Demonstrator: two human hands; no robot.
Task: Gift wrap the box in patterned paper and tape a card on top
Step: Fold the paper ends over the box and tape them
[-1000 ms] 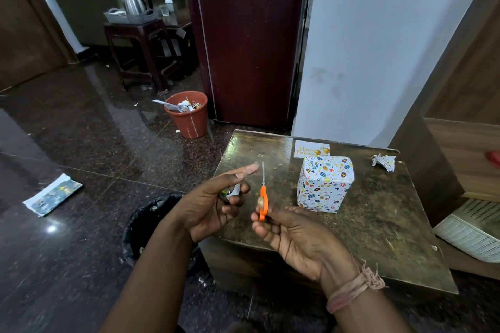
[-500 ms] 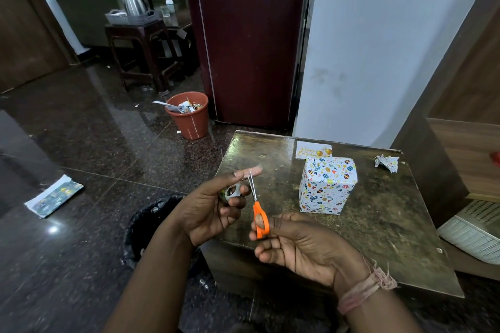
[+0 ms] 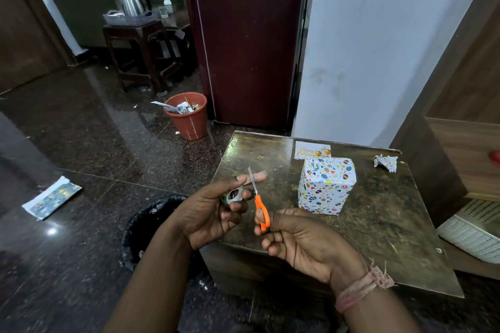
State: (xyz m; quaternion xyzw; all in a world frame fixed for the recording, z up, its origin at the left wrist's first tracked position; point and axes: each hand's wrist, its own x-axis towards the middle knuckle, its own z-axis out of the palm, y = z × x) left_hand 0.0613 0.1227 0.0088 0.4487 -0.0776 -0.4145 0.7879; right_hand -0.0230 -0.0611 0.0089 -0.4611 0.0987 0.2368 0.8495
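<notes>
The box (image 3: pixel 326 186), wrapped in white paper with coloured ovals, stands upright on the worn table (image 3: pixel 378 213). A white birthday card (image 3: pixel 311 149) lies flat just behind it. My left hand (image 3: pixel 213 211) grips a small roll of clear tape (image 3: pixel 234 194), and a strip of tape (image 3: pixel 257 176) stretches from it along my forefinger. My right hand (image 3: pixel 297 240) holds orange-handled scissors (image 3: pixel 259 203), blades pointing up and touching the strip. Both hands hover over the table's front left corner, left of the box.
A crumpled scrap of wrapping paper (image 3: pixel 385 163) lies at the table's back right. A black-lined bin (image 3: pixel 151 227) sits below my left arm, an orange bin (image 3: pixel 187 115) stands farther back, a white basket (image 3: pixel 470 230) is at the right, and a paper piece (image 3: pixel 51 197) lies on the floor.
The scissors in my right hand have moved left to the tape strip at my left forefinger. The box and card have not moved.
</notes>
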